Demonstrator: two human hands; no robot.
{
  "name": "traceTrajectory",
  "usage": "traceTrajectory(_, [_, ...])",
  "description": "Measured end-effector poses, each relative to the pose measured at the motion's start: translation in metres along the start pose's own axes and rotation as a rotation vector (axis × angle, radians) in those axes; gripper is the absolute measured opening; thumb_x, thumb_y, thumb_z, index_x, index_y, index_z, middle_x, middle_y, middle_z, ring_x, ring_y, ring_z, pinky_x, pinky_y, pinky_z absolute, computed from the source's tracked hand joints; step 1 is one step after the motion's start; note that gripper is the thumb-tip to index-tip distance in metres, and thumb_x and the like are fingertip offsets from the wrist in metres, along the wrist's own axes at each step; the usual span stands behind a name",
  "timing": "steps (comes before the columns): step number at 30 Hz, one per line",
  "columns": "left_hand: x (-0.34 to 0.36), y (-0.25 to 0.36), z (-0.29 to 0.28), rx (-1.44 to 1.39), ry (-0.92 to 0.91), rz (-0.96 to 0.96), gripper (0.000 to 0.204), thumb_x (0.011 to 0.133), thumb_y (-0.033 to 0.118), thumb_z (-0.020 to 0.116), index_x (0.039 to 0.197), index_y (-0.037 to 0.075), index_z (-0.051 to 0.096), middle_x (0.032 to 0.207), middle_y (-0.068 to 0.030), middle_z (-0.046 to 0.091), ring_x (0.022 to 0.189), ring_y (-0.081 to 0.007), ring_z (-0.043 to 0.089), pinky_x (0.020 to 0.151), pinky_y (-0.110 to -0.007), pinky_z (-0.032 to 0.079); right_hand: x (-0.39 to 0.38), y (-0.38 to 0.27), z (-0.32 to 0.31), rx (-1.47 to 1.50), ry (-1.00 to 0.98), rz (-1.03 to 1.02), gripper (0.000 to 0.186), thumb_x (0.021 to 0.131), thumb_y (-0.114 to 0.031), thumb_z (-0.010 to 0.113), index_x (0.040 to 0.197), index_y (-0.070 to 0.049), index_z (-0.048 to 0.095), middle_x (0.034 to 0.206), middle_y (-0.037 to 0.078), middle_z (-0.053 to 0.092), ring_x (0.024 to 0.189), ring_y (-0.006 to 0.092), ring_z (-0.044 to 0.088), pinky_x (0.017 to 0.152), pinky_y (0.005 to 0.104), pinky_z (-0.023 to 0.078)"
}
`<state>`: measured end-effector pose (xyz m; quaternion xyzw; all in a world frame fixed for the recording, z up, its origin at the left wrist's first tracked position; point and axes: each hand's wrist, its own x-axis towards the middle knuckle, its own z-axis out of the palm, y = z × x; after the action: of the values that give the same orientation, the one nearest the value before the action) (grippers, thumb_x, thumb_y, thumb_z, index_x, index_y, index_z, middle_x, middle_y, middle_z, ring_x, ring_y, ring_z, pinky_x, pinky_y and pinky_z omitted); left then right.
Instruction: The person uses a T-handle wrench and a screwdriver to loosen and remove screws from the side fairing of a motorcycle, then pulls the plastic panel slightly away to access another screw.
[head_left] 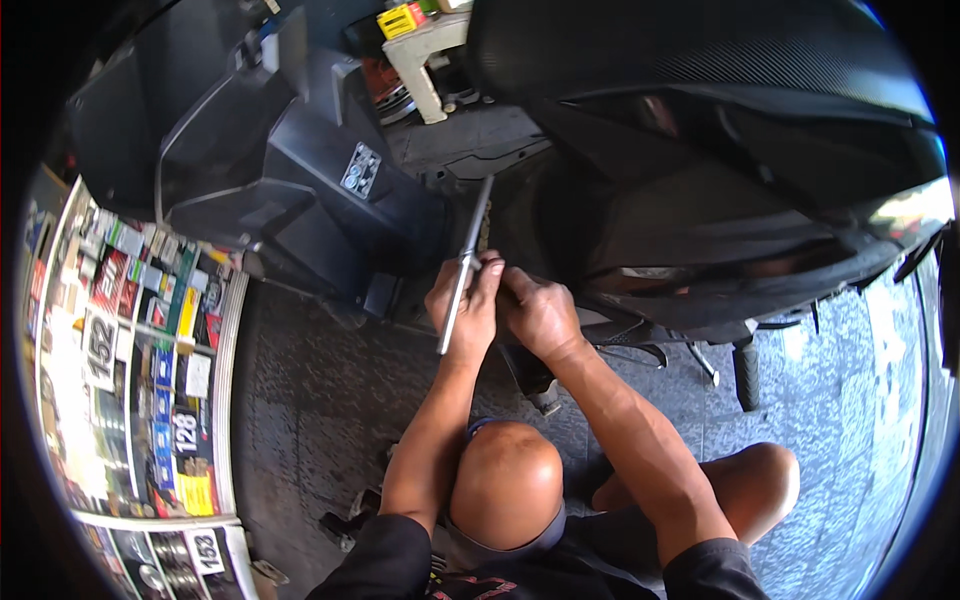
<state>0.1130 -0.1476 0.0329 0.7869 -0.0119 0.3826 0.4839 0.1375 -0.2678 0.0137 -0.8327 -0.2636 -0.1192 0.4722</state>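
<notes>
Left hand point(466, 305): fingers clamped around middle of silver bar point(478, 215), near black panel point(315, 165). Right hand point(545, 318) just beside, fingers curled (contents hidden, cannot tell). Step: apparently handling bar; next move likely needs steady grip.

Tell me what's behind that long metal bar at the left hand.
Behind the metal bar, from this view, are part of the left hand and, toward its far end, dark parts of the scooter. Whatever the bar and hand cover can't be seen.
</notes>
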Motion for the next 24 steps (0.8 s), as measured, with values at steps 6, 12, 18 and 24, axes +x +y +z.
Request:
traceTrajectory(6, [0.01, 0.0, -0.004, -0.103, -0.137, -0.012, 0.016, 0.097, 0.013, 0.069, 0.101, -0.002, 0.07, 0.097, -0.0135, 0.075, 0.088, -0.0239, 0.074, 0.077, -0.034, 0.057, 0.012, 0.001, -0.017, 0.161, -0.325, 0.039, 0.027, 0.086, -0.002, 0.059, 0.111, 0.006, 0.057, 0.088, 0.032, 0.067, 0.087, 0.0502, 0.066, 0.072, 0.0521, 0.053])
traceTrajectory(12, [0.011, 0.0, -0.008, -0.034, -0.242, -0.024, 0.03, 0.104, 0.025, 0.058, 0.106, -0.002, 0.07, 0.099, -0.0116, 0.077, 0.091, -0.0194, 0.073, 0.079, -0.034, 0.056, 0.027, 0.013, -0.018, -0.048, -0.347, -0.216, 0.018, 0.08, -0.005, 0.066, 0.098, 0.001, 0.065, 0.081, 0.027, 0.067, 0.08, 0.0461, 0.067, 0.069, 0.0511, 0.055])
traceTrajectory(18, [0.027, 0.014, 0.01, -0.503, -0.154, -0.387, 0.052, 0.105, 0.038, 0.056, 0.063, 0.007, 0.051, 0.054, 0.0066, 0.04, 0.048, -0.002, 0.04, 0.048, -0.021, 0.041, 0.031, 0.002, -0.029, -0.086, -0.356, -0.06, 0.02, 0.081, -0.012, 0.071, 0.098, -0.002, 0.07, 0.081, 0.024, 0.069, 0.078, 0.0438, 0.068, 0.068, 0.0475, 0.057])
traceTrajectory(24, [0.022, 0.013, 0.01, -0.743, -0.196, -0.471, 0.055, 0.105, 0.039, 0.058, 0.06, 0.012, 0.04, 0.056, 0.0083, 0.034, 0.052, -0.0034, 0.036, 0.046, -0.029, 0.026, 0.064, -0.072, -0.107, -0.359, -0.653, 0.094, 0.018, 0.085, -0.014, 0.065, 0.096, 0.0, 0.07, 0.086, 0.024, 0.071, 0.086, 0.041, 0.071, 0.077, 0.0468, 0.056])
